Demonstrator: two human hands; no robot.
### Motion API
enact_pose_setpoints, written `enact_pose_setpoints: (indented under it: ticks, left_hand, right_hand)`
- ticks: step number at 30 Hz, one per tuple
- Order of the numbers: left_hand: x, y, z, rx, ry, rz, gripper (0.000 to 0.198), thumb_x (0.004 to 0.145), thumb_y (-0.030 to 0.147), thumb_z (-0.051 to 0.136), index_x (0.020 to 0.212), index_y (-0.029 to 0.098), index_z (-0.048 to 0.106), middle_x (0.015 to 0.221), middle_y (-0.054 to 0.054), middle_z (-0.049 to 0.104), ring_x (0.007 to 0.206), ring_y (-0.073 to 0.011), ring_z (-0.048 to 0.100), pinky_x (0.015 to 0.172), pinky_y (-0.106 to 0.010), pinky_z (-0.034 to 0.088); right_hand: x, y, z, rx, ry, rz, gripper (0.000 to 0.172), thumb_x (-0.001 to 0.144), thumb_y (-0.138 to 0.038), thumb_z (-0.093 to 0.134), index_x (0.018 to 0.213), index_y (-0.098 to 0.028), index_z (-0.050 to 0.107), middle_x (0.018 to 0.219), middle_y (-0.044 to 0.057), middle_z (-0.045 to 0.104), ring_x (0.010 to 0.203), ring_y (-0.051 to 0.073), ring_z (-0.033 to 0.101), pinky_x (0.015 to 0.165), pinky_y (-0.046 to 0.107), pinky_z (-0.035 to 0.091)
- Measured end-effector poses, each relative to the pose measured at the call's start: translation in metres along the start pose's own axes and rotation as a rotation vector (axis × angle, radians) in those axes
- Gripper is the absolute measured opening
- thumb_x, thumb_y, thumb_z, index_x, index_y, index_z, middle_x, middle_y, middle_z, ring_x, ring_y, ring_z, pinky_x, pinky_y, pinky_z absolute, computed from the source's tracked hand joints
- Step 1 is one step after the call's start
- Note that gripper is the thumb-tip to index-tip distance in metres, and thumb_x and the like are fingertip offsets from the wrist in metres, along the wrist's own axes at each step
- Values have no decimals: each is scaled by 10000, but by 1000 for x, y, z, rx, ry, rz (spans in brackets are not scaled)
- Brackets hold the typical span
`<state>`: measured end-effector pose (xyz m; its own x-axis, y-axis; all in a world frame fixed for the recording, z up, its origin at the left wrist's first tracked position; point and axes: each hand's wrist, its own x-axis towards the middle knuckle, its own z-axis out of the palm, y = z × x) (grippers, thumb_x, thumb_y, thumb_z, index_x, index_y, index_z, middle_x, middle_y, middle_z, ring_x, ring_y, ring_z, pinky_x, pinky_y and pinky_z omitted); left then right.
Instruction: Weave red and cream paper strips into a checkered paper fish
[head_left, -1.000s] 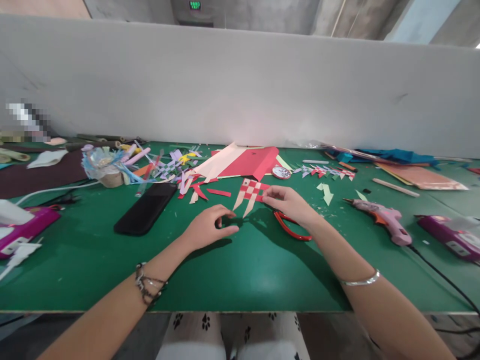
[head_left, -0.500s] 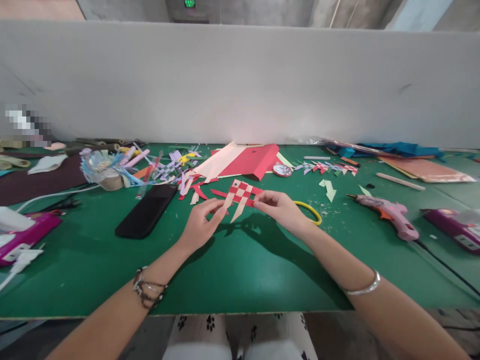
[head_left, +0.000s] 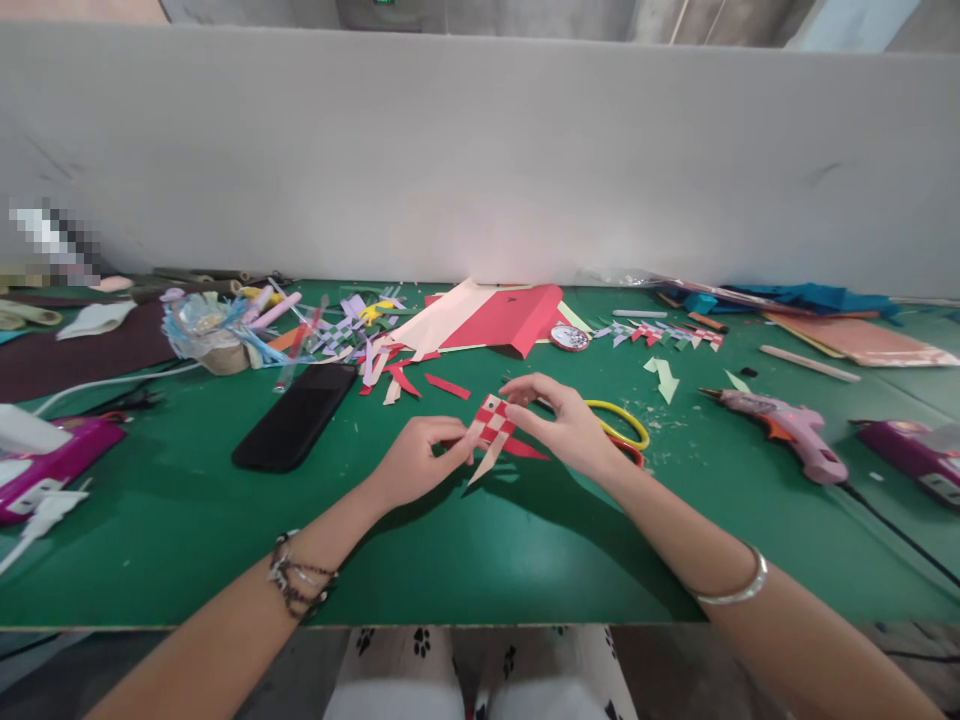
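A small fish woven from red and cream paper strips (head_left: 495, 420) is held up over the green table. It has a checkered body, a dark eye dot and loose strip ends that hang down to the right. My left hand (head_left: 421, 455) pinches its left edge between thumb and fingers. At its upper right edge my right hand (head_left: 559, 420) has the thumb against the paper and the fingers bent above it; the exact contact is partly hidden. Scissors with yellow and red handles (head_left: 626, 420) lie behind my right hand, their blades hidden. A loose red strip (head_left: 448, 386) lies beyond the fish.
A black phone (head_left: 295, 418) lies left, near a purple power strip (head_left: 67, 465). Paper scraps (head_left: 401, 378) and red and cream sheets (head_left: 517, 315) lie at the back, before a grey partition (head_left: 480, 150). At right are a pink glue gun (head_left: 787, 425) and another power strip (head_left: 915, 450).
The woven fish has come lower and a little to the right, and has tilted. My right hand has shifted from its right-hand strips to its upper edge. My left hand still pinches it.
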<state>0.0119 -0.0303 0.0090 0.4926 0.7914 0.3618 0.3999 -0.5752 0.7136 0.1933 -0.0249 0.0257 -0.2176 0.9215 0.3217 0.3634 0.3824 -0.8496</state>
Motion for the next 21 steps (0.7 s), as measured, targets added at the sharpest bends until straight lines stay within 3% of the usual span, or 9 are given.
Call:
enact_pose_setpoints:
  ticks: [7,21]
  left_hand:
    - [-1,1,2,22,-50,10,375,833,291,413,531,150,585,529,-4,578,522,-108,516,522,-203,373]
    - [-1,-1,2,5,-102,64,352,838,264,414,576,158,623,557,-2,601,521,-103,508,509,-196,366]
  right_hand:
    - [-2,-5,4,-56,-42,8,111,714,-294,554,689,-186,560,693,-6,574,653,107,496,626,250,397]
    - [-2,-6,1,-33,-113,1,81,713,-240,543,652,-187,553,680,-11,567,648,103,499,630,254,397]
